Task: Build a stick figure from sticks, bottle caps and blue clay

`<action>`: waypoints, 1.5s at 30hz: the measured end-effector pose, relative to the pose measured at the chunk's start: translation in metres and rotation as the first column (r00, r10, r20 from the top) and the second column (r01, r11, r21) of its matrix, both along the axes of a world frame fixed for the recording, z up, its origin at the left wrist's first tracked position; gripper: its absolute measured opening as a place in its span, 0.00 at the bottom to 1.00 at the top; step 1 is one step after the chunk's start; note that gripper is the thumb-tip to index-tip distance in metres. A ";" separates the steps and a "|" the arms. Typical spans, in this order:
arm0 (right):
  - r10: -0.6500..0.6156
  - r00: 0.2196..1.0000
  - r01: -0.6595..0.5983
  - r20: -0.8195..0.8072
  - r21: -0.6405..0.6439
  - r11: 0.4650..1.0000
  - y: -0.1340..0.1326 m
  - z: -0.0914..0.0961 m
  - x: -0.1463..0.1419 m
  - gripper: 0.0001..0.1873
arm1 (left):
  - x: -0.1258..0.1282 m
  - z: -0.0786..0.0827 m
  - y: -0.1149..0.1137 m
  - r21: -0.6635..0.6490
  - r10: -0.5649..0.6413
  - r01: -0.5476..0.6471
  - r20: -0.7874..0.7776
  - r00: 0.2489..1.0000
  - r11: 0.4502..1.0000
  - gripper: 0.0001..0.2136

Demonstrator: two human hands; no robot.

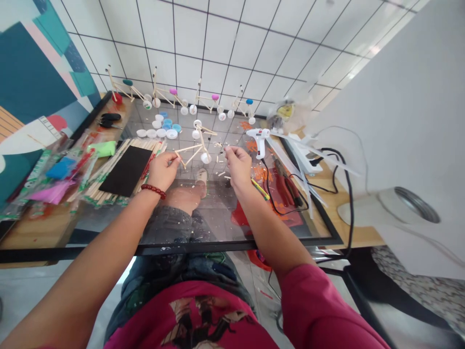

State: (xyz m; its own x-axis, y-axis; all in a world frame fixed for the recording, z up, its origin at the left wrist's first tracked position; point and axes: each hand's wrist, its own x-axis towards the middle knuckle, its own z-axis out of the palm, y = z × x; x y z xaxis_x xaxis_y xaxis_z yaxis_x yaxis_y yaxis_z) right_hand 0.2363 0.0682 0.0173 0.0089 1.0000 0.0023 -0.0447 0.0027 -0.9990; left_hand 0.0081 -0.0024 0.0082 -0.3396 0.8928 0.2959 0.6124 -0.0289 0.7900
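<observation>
Pinched between the thumb and fingers of my left hand (165, 169) is the end of a small bicycle model (189, 154) made of thin wooden sticks. A white bottle cap (206, 158) forms a wheel at its right end. My right hand (239, 166) is closed in a pinch to the right of the model, apart from it; anything in its fingertips is too small to make out. Just behind stands another stick piece (208, 131) with white caps. Small cut stick bits (219, 151) lie near my right fingertips.
Several finished stick bicycles (210, 98) line the back by the tiled wall. White and blue caps (171, 134) sit left of centre. A black sheet (126, 170) covers wooden sticks (96, 191). At right are a white glue gun (259, 140), its cord, pliers (285, 184) and a yellow cutter (260, 189).
</observation>
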 end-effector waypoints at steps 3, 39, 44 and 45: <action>-0.136 0.991 0.134 0.004 0.108 0.985 0.001 0.003 0.004 0.10 | 0.000 -0.001 -0.002 0.031 -0.028 0.028 0.007 1.000 0.999 0.06; 0.091 0.889 -0.177 0.449 0.152 0.973 0.025 -0.004 -0.047 0.13 | 0.002 -0.007 -0.008 0.036 -0.166 0.165 0.044 0.985 0.986 0.04; 0.081 0.841 -0.178 0.534 0.132 0.975 0.026 -0.004 -0.041 0.11 | -0.001 -0.011 -0.006 0.019 -0.178 0.178 -0.008 0.984 0.984 0.05; 0.079 0.826 -0.179 0.559 0.127 0.976 0.028 -0.002 -0.038 0.11 | -0.002 -0.012 -0.006 0.016 -0.181 0.181 -0.018 0.983 0.983 0.06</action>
